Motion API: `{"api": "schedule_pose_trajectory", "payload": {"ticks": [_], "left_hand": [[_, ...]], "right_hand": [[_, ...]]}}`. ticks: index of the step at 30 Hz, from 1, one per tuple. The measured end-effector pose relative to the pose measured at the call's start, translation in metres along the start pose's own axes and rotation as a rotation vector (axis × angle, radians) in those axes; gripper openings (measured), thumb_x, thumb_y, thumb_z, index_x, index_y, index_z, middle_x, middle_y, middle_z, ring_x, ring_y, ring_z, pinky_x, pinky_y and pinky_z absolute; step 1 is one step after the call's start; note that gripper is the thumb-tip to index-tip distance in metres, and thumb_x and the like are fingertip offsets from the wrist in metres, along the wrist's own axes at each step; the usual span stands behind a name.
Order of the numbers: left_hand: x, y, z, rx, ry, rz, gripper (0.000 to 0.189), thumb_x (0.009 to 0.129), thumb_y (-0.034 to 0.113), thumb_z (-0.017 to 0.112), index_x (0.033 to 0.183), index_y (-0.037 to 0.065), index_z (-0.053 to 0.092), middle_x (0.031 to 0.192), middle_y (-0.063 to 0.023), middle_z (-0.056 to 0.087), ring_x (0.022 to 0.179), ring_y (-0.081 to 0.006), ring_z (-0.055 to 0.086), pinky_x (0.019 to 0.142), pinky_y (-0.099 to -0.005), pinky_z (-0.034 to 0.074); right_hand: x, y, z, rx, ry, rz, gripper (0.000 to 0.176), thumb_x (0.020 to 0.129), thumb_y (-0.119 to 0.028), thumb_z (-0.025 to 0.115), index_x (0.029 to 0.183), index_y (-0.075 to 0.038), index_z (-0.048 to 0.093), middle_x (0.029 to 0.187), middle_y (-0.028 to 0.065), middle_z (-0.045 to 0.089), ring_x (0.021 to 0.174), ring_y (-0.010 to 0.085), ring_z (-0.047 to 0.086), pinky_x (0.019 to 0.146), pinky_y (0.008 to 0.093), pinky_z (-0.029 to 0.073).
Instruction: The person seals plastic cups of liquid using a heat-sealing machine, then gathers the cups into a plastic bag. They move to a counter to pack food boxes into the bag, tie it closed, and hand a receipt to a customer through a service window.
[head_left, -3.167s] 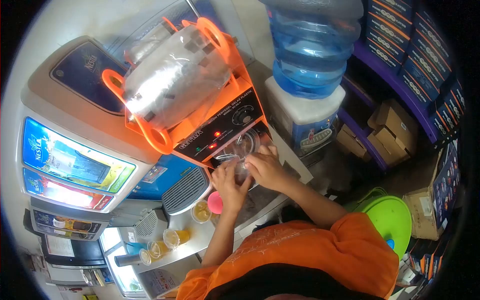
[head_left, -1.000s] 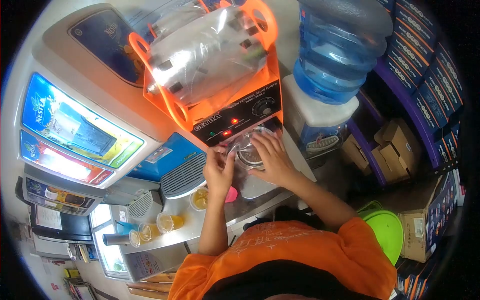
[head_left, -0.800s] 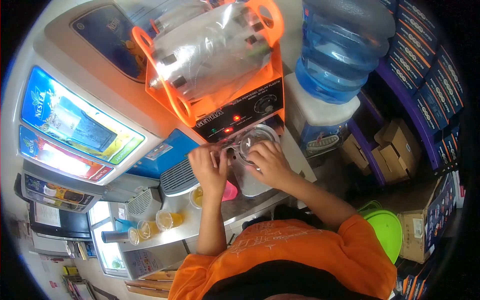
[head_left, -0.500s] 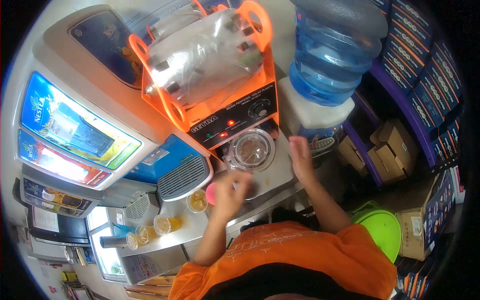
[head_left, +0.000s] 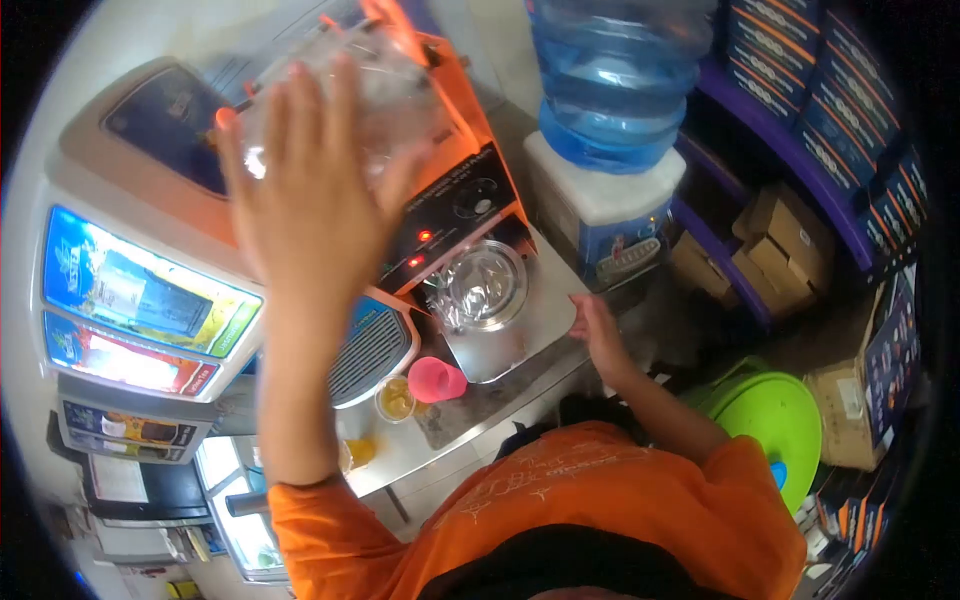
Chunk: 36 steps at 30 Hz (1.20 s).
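My left hand (head_left: 310, 185) is raised with its fingers spread, in front of the clear plastic film roll (head_left: 400, 85) on the orange cup sealing machine (head_left: 455, 90). It hides part of the machine's top and front panel. My right hand (head_left: 597, 332) is at the right edge of the metal base plate (head_left: 510, 345), fingertips right at the rim and somewhat apart. A round cup holder (head_left: 487, 287) with crinkled clear film over it sits on that plate, below the panel with its lit red lamps. A pink cup (head_left: 437, 380) lies tipped near the plate's left corner.
Left of the pink cup is a clear cup of amber drink (head_left: 395, 398); another orange drink (head_left: 358, 452) stands near my left forearm. A drink dispenser (head_left: 150, 290) fills the left side. A water dispenser (head_left: 605, 185) with a blue bottle, boxes (head_left: 785, 245) and a green bin (head_left: 770, 430) are right.
My left hand has risen from beside the cup holder to in front of the film roll. My right hand has come down to the base plate's edge. The view has shifted.
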<state>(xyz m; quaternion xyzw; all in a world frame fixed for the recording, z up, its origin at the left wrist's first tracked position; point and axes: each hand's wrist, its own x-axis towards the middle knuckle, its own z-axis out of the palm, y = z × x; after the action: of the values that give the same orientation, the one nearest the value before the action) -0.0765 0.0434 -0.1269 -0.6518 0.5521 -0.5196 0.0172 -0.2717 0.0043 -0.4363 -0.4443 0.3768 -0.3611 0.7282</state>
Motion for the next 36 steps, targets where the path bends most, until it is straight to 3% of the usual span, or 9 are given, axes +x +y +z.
{"api": "schedule_pose_trajectory", "payload": {"ticks": [6,9,16,24,26,27,31,34,36], "left_hand": [[0.054,-0.064,0.01,0.198,-0.01,0.042,0.063,0.082,0.055,0.054,0.127,0.011,0.05,0.114,-0.0143,0.061,0.111,-0.0287,0.055,0.101,-0.0479,0.033],[0.018,-0.024,-0.027,-0.397,0.121,-0.033,0.052,0.07,0.025,0.077,0.114,0.007,0.058,0.11,-0.0143,0.062,0.1,-0.029,0.06,0.079,-0.0341,0.049],[0.006,0.019,0.014,-0.043,0.14,-0.02,0.06,0.082,0.046,0.058,0.128,0.009,0.046,0.132,-0.0191,0.044,0.119,-0.0365,0.045,0.099,-0.0444,0.034],[0.09,-0.079,0.041,-0.881,-0.684,-0.09,0.07,0.086,0.055,0.05,0.131,0.001,0.043,0.123,-0.0268,0.052,0.115,-0.0319,0.053,0.094,-0.0376,0.04],[0.1,-0.09,0.037,-0.31,-0.448,-0.026,0.065,0.085,0.054,0.053,0.125,0.002,0.051,0.111,-0.0237,0.06,0.102,-0.0336,0.059,0.089,-0.0366,0.045],[0.09,-0.089,0.035,-0.131,0.004,0.135,0.05,0.083,0.042,0.062,0.113,0.002,0.059,0.098,-0.0183,0.065,0.088,-0.0304,0.064,0.079,-0.0347,0.049],[0.028,-0.036,-0.006,-0.522,0.374,0.138,0.021,0.076,0.013,0.072,0.092,0.003,0.062,0.082,-0.0108,0.064,0.07,-0.0203,0.061,0.066,-0.0312,0.048],[-0.056,0.036,-0.007,-0.853,-0.101,0.124,0.025,0.07,0.017,0.076,0.078,0.003,0.057,0.066,-0.0105,0.053,0.06,-0.0257,0.054,0.055,-0.0361,0.043],[-0.101,0.076,0.015,-0.798,-0.491,-0.026,0.05,0.074,0.039,0.069,0.1,-0.001,0.056,0.082,-0.0161,0.059,0.074,-0.0314,0.059,0.064,-0.0399,0.047]], "right_hand": [[-0.002,-0.002,-0.007,0.031,0.04,-0.105,0.047,0.097,-0.043,0.034,0.121,-0.006,0.047,0.114,0.0094,0.054,0.097,0.0177,0.053,0.087,0.0335,0.043],[-0.019,0.0,0.003,0.102,0.081,-0.029,0.048,0.096,-0.044,0.037,0.122,-0.005,0.045,0.115,0.0107,0.051,0.103,0.0195,0.051,0.092,0.0333,0.04],[-0.031,0.012,0.019,0.45,-0.182,0.368,0.042,0.096,-0.039,0.041,0.113,-0.001,0.041,0.104,0.0142,0.05,0.103,0.0265,0.053,0.096,0.0397,0.042],[-0.032,0.022,0.018,0.418,-0.174,0.319,0.042,0.097,-0.038,0.039,0.11,0.001,0.043,0.1,0.0158,0.051,0.101,0.0281,0.054,0.094,0.0394,0.044],[-0.028,0.022,0.015,0.377,-0.231,0.4,0.059,0.095,-0.051,0.032,0.122,0.002,0.04,0.111,0.0197,0.05,0.105,0.03,0.053,0.097,0.0419,0.041],[-0.025,0.017,0.012,0.372,-0.238,0.396,0.059,0.095,-0.051,0.032,0.122,0.002,0.04,0.111,0.0197,0.05,0.105,0.03,0.053,0.097,0.0419,0.041],[0.0,-0.013,0.011,0.506,-0.272,0.478,0.081,0.088,-0.067,0.023,0.137,-0.003,0.029,0.128,0.0184,0.045,0.115,0.0306,0.048,0.101,0.0438,0.036],[0.035,0.012,0.004,0.63,-0.473,0.399,0.073,0.091,-0.061,0.024,0.14,-0.007,0.027,0.134,0.0131,0.042,0.12,0.0268,0.044,0.103,0.042,0.034],[0.056,0.019,0.012,0.726,-0.681,0.353,0.06,0.096,-0.051,0.027,0.14,-0.01,0.027,0.137,0.0094,0.04,0.123,0.0234,0.043,0.104,0.0399,0.034]]}}
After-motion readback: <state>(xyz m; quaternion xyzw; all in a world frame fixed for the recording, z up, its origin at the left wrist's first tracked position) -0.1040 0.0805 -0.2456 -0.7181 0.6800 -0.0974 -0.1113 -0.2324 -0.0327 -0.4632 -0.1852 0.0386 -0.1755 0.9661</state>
